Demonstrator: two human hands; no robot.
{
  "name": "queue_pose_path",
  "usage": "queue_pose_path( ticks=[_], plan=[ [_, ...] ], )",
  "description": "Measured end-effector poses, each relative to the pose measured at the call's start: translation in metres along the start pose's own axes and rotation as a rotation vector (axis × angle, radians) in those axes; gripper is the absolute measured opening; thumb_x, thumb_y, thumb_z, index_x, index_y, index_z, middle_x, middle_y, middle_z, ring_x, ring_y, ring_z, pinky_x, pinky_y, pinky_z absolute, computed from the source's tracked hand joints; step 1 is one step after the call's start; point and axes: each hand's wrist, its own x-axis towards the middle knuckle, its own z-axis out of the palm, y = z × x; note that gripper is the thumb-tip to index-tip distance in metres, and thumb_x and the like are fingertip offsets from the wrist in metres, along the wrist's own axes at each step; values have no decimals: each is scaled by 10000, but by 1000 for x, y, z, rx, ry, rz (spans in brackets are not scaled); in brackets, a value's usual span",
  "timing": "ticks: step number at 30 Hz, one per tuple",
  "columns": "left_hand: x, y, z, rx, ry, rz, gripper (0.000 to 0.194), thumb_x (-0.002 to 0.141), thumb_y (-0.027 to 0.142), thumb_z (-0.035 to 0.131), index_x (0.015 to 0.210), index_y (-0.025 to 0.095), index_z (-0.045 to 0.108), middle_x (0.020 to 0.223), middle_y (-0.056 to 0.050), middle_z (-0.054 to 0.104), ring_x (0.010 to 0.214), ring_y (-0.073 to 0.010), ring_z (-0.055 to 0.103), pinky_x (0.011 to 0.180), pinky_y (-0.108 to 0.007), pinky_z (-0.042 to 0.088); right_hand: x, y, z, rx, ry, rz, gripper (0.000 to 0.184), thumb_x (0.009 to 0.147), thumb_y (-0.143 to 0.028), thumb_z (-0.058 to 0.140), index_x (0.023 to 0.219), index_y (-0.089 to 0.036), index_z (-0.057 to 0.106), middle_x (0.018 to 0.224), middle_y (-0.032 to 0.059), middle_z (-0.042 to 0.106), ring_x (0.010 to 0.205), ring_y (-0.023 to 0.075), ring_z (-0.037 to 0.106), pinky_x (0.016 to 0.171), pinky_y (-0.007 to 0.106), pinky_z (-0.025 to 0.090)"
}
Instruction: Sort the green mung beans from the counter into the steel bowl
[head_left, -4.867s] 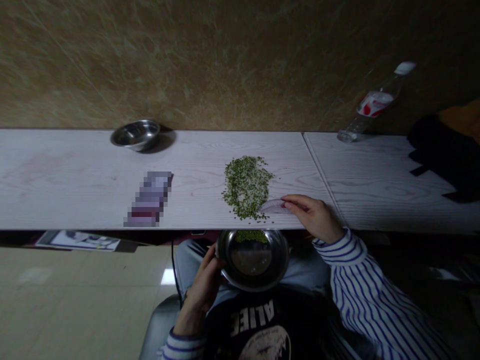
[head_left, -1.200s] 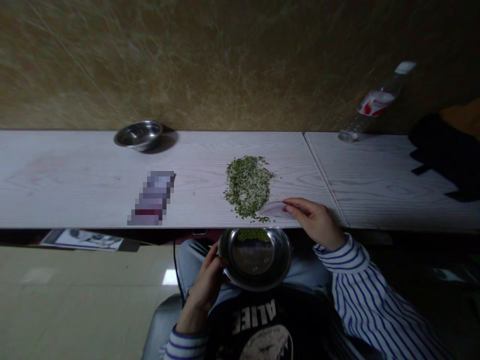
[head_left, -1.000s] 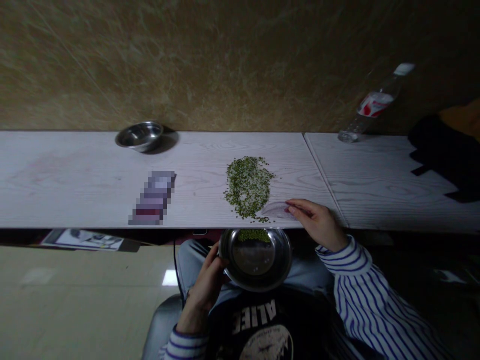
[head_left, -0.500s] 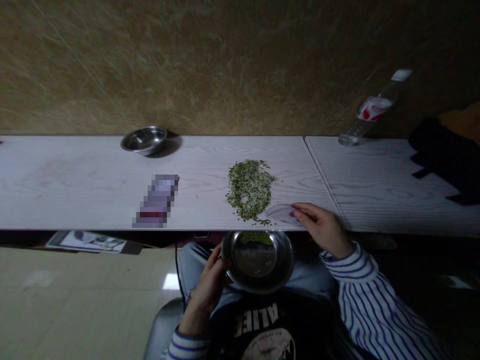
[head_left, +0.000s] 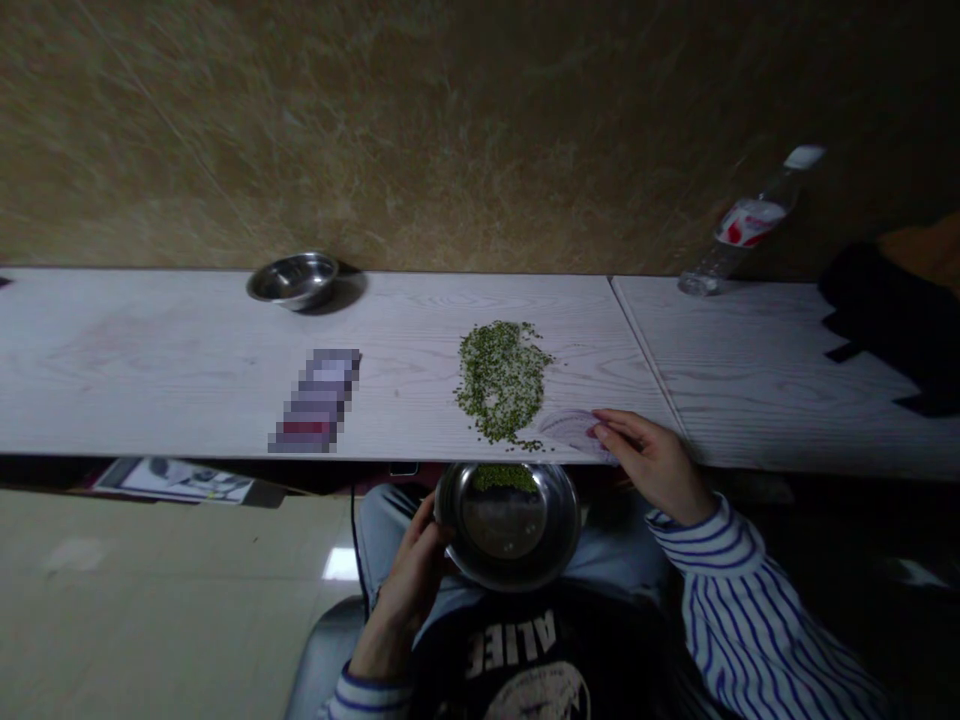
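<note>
Small green beans (head_left: pixel 501 375) lie at frame centre. Right hand (head_left: pixel 660 468), to their lower right: fingers pinching a clear plastic piece (head_left: pixel 568 428). Left hand (head_left: pixel 412 565): fingers gripping the bowl (head_left: pixel 517 578), lower centre. Short, low strokes, rim tucked under the surface's (head_left: pixel 405 400) edge, should limit spills.

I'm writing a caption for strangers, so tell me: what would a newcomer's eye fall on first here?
Probably the patch of green grains, vivid against the pale tabletop in mid-view. Then the shiny steel bowl just below the table's edge, held by the left hand. Right of the patch, the right hand pinches a clear curved piece.
</note>
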Motion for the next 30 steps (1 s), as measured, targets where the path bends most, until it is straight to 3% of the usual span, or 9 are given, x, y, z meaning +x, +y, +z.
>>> queue_pose_path(
  ticks=[7, 12, 19, 26, 30],
  plan=[
    [4, -3, -1, 8, -9, -11, 700, 628, 278, 733, 1315, 215, 613, 1045, -74, 729, 950, -300, 637, 663, -336, 481, -3, 2, -2, -23, 26, -11, 418, 830, -552, 707, 1031, -192, 777, 929, 123, 812, 783, 256, 780, 747, 397, 654],
    [4, -2, -1, 5, 1, -25, 745, 627, 260, 733, 1356, 216, 582, 1038, -59, 731, 900, -270, 637, 641, -322, 477, -5, 3, -1, -52, 45, 4, 431, 840, -536, 690, 1071, -180, 766, 959, 134, 809, 820, 266, 782, 774, 409, 655],
    [4, 0, 0, -16, 0, -15, 706, 614, 242, 741, 1311, 214, 633, 1133, -94, 734, 1004, -319, 660, 718, -348, 502, -12, 7, 7, -128, 41, -37, 386, 893, -493, 640, 1108, -194, 756, 989, 127, 809, 838, 265, 783, 788, 421, 652],
    [5, -1, -1, -15, 27, -11, 681, 616, 220, 722, 1292, 222, 637, 945, -41, 730, 868, -259, 649, 659, -312, 480, -17, 9, 13, -155, 41, -51, 366, 917, -472, 616, 1125, -202, 751, 1046, 132, 801, 915, 279, 777, 861, 443, 636],
    [5, 0, 0, -9, 25, -15, 712, 625, 214, 702, 1330, 220, 609, 1002, -54, 737, 836, -244, 644, 648, -314, 481, -20, 5, 16, -161, 39, -54, 334, 920, -429, 607, 1120, -202, 748, 1056, 132, 800, 931, 278, 775, 842, 422, 639]
  ],
)
